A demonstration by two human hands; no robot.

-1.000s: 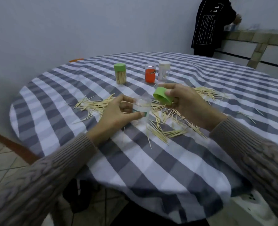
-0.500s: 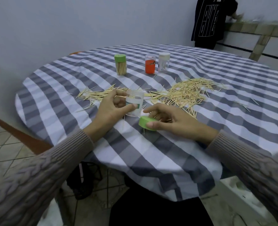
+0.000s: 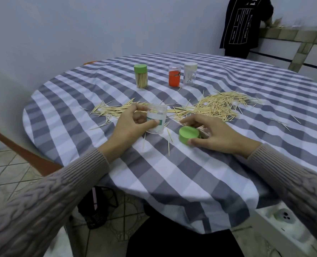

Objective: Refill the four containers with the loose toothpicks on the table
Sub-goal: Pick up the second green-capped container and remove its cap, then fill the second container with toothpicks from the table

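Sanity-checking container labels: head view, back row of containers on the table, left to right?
green-lidded container, packed with toothpicks → orange container, no lid on it → white-lidded container, nearly empty.

Room held 1 round table [image 3: 172,182] under grey-white checked cloth, pale blue wall [image 3: 79,25], tiled floor [image 3: 5,164], stone-trimmed ledge [image 3: 293,34].

Home dining room: cloth-covered table [image 3: 172,182]
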